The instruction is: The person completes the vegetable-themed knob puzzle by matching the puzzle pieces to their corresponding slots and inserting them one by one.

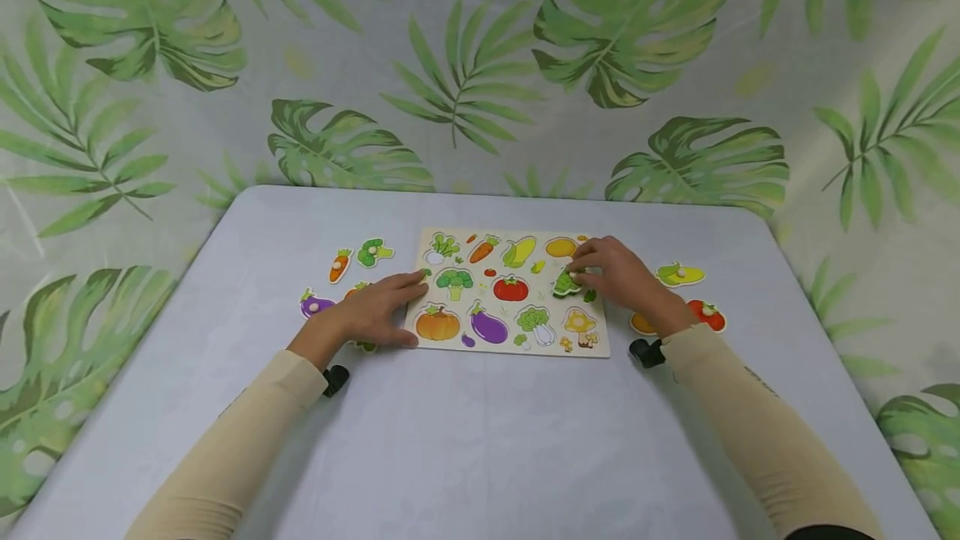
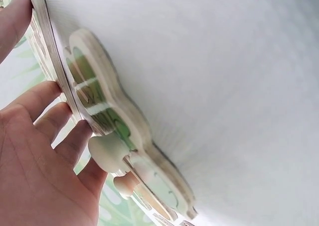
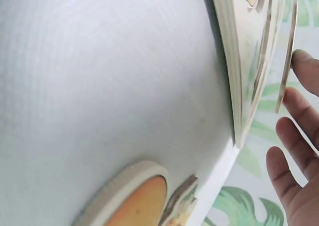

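Note:
A vegetable puzzle board (image 1: pixel 487 273) lies flat on the table, with printed vegetables and cut outlines. My right hand (image 1: pixel 617 273) pinches a green vegetable puzzle piece (image 1: pixel 566 283) over the board's right part. From the right wrist, this piece (image 3: pixel 288 61) appears edge-on, held between thumb and finger and raised off the board (image 3: pixel 230 61). My left hand (image 1: pixel 375 311) rests at the board's left edge, fingers spread and touching the rim. Beneath that palm, in the left wrist view, a knobbed green-and-white piece (image 2: pixel 117 101) lies beside the board.
Left of the board lie a carrot piece (image 1: pixel 340 265), a broccoli piece (image 1: pixel 373 252) and an eggplant piece (image 1: pixel 315 303). On the right are a corn piece (image 1: pixel 680 275), a tomato piece (image 1: pixel 708 315) and a partly hidden orange-yellow piece (image 1: pixel 642 324). A leaf-patterned cloth (image 1: pixel 480 65) hangs behind the table.

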{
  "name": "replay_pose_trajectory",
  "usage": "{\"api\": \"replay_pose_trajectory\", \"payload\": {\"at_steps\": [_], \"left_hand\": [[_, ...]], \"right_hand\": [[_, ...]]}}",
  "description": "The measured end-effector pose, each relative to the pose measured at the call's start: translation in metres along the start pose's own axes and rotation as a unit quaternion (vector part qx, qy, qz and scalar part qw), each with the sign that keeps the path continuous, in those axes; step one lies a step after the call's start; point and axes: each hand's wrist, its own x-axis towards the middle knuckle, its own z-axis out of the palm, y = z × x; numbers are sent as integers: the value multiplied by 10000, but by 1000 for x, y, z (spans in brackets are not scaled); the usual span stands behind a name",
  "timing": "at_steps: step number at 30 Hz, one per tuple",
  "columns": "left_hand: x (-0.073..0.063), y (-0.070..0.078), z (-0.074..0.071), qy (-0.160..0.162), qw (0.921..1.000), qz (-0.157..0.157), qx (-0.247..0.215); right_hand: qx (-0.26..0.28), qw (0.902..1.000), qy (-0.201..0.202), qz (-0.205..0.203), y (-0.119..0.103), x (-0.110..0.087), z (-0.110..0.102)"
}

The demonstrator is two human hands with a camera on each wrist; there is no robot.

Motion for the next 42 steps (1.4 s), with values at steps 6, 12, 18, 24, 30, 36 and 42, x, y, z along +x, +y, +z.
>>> {"api": "replay_pose_trajectory", "payload": {"at_steps": [6,12,18,24,30,36,42], "left_hand": [[1,0,1,-13,10000,-15,8],[1,-1,0,-11,10000,-11,54],[2,1,0,-43,10000,-4,58],[1,2,-2,-44,9999,-31,90],[-1,3,-3,-39,9999,-20,111],[-1,1,-1,17,9999,14,116],[1,1,0,-5,9999,40,122]], "right_hand": [[79,9997,-184,151,1,1,4],[202,9992,-274,187,2,4,8],[106,9990,-351,237,4,4,12],[101,9991,-368,181,4,5,12],[-25,9990,-383,218,3,9,13],[-91,9982,-454,385,1,12,12],[-61,9966,-575,591,0,11,12]]}}
